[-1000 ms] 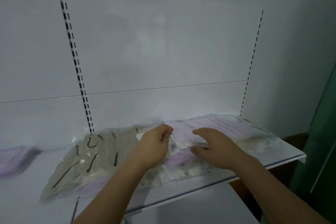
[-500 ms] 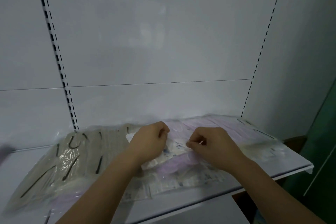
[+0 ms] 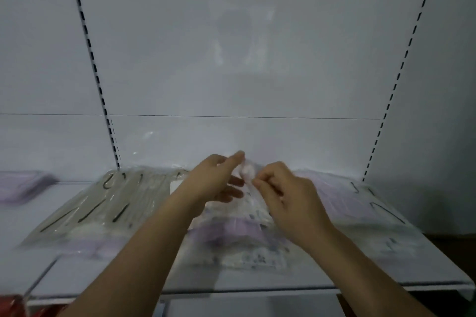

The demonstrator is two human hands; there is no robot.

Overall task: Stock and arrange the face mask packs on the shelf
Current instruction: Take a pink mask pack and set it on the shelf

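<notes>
A clear pack of lilac face masks [image 3: 239, 231] lies in the middle of the white shelf [image 3: 257, 280], its top edge lifted. My left hand [image 3: 219, 183] pinches that top edge between thumb and fingers. My right hand [image 3: 286, 195] pinches the same edge from the right, fingers curled. A pack of pale masks with black ear loops [image 3: 103, 203] lies to the left. Another lilac pack [image 3: 360, 203] lies to the right. More packs sit under the held one, blurred.
The white back panel [image 3: 244, 59] with slotted uprights [image 3: 90, 59] rises behind the shelf. A further lilac pack [image 3: 20, 185] lies on the neighbouring shelf at far left. Something red [image 3: 15, 306] shows at the bottom left corner.
Both hands closed on the middle pack and raised its top edge towards the back panel. The view shifted right and tilted down a little.
</notes>
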